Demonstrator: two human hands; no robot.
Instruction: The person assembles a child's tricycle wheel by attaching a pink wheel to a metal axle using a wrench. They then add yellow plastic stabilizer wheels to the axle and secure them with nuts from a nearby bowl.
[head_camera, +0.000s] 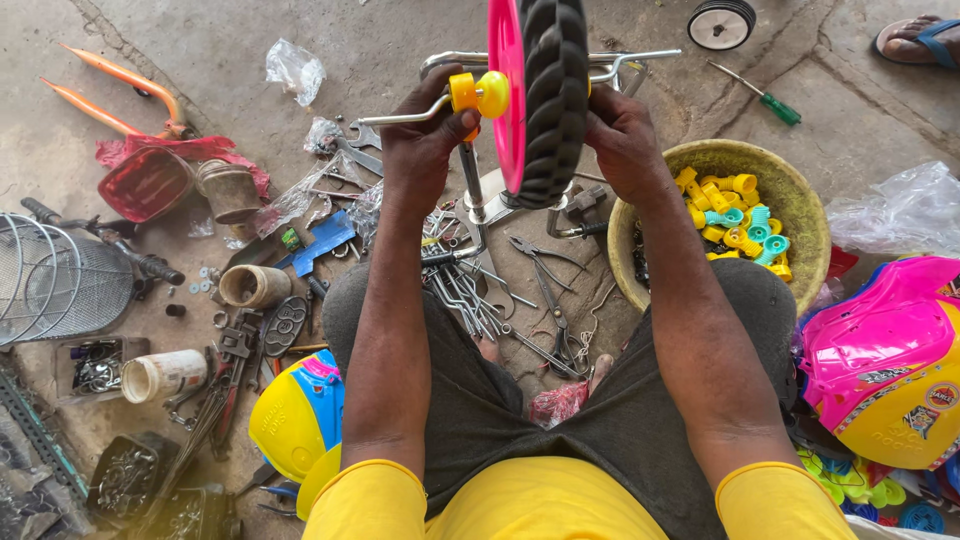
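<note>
Here the left hand (420, 150) and right hand (625, 140) each clench the black-tyred pink wheel (540, 95)

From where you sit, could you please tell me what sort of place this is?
Probably an informal children's bicycle repair or assembly spot on a bare concrete floor. Both hands, left and right, hold a small wheel; loose pliers lie below, and a bowl holds coloured plastic caps.
</note>
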